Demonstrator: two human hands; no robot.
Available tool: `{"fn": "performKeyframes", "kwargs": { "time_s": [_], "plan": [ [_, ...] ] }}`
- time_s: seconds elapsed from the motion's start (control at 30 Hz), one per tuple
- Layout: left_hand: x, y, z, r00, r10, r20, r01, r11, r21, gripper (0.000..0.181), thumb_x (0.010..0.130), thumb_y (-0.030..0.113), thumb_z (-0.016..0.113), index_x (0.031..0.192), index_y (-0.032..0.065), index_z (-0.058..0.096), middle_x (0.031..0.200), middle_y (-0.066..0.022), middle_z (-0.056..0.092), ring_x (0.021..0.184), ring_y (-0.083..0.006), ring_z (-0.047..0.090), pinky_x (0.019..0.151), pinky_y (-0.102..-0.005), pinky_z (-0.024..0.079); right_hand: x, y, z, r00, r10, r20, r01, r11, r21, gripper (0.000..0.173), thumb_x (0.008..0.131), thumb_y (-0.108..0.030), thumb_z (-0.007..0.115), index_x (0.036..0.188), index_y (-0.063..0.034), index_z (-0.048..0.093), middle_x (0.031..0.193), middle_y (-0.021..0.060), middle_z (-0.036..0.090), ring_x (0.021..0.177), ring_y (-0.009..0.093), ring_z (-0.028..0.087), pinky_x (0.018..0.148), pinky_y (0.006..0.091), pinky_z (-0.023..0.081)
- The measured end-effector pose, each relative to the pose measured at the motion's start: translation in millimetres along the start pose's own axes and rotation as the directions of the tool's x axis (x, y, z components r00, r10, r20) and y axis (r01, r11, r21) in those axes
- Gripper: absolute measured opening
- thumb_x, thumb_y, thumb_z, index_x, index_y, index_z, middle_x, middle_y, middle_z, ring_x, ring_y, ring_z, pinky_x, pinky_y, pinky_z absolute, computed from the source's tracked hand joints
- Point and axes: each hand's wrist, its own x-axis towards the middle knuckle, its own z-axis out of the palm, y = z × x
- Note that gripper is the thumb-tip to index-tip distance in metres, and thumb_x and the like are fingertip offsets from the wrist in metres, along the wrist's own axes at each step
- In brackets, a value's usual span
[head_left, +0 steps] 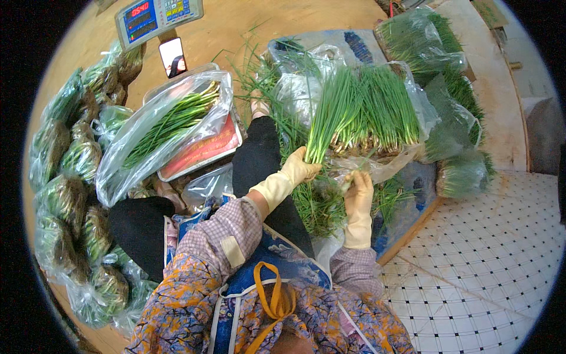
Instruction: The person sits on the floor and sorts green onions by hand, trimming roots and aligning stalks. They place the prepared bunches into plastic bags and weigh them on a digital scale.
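My left hand [300, 167], in a pale yellow rubber glove, grips a small bunch of green onions [315, 140] by the pale lower stems, with the green tops pointing away from me. To its right, my right hand [359, 194] wears a matching glove with its fingers curled in. A thin green strand shows by those fingertips; whether it is pinched is unclear. Just beyond both hands, a thick pile of green onions [384, 110] lies on clear plastic, root ends towards me. Loose green trimmings [316, 205] lie below the hands.
On the left, a scale pan [239, 144] carries an open plastic bag of green onions [177, 119]. Behind it stand a phone [173, 57] and the scale's lit display [141, 20]. Bagged bunches [73, 199] line the far left. More wrapped greens [455, 115] stand at right, beside tiled flooring [477, 248].
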Motion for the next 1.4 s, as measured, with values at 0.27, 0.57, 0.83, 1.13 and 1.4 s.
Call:
{"fn": "performKeyframes", "kwargs": {
  "time_s": [0.27,0.57,0.83,1.13,1.4],
  "plan": [
    [-2,-7,4,0.989,-0.057,0.135,0.064,0.997,-0.052,0.022,0.08,0.007,0.057,0.1,0.0027,0.048,0.068,-0.0037,0.052,0.053,-0.0111,0.048,0.046,-0.0241,0.04,34,30,17,0.993,0.023,-0.117,-0.093,0.762,-0.64,0.052,0.075,-0.026,0.066,0.113,0.0035,0.048,0.096,0.014,0.061,0.089,0.021,0.057,0.076,0.0291,0.043],
    [6,-13,-13,1.0,0.021,0.005,-0.021,1.0,0.0,0.022,0.076,-0.001,0.059,0.097,0.0024,0.054,0.083,-0.0062,0.059,0.07,-0.0157,0.057,0.062,-0.0277,0.048,27,42,36,0.988,-0.041,-0.148,0.01,0.979,-0.204,0.035,0.079,-0.005,0.059,0.11,0.0022,0.047,0.091,0.0068,0.059,0.079,0.014,0.056,0.07,0.0246,0.045],
    [1,1,-1,0.998,-0.068,-0.001,0.068,0.998,-0.013,0.028,0.076,0.0,0.06,0.101,0.0015,0.048,0.079,-0.0087,0.058,0.064,-0.018,0.058,0.055,-0.0298,0.05,31,48,22,0.994,-0.045,-0.104,0.021,0.975,-0.223,0.039,0.078,-0.01,0.062,0.112,-0.0006,0.047,0.101,0.0099,0.057,0.091,0.018,0.053,0.083,0.0296,0.04],
    [-4,-10,-4,0.9,0.236,0.366,-0.435,0.494,0.752,0.061,0.07,0.024,0.068,0.119,0.0014,0.041,0.105,-0.0173,0.053,0.096,-0.0287,0.053,0.082,-0.0353,0.043,35,39,42,0.995,0.077,-0.069,-0.099,0.906,-0.412,0.056,0.074,-0.03,0.068,0.116,-0.0008,0.045,0.103,0.0111,0.055,0.095,0.022,0.051,0.085,0.0344,0.039],
    [-9,14,-22,0.997,0.063,0.038,-0.069,0.978,0.198,0.046,0.084,0.021,0.056,0.124,0.0059,0.04,0.105,-0.0074,0.056,0.09,-0.0143,0.055,0.073,-0.026,0.043,-28,-139,61,0.895,-0.32,0.311,0.43,0.437,-0.79,0.043,0.071,-0.018,0.064,0.106,0.0013,0.049,0.086,0.0143,0.058,0.072,0.018,0.057,0.062,0.0305,0.046]
  ]
}}
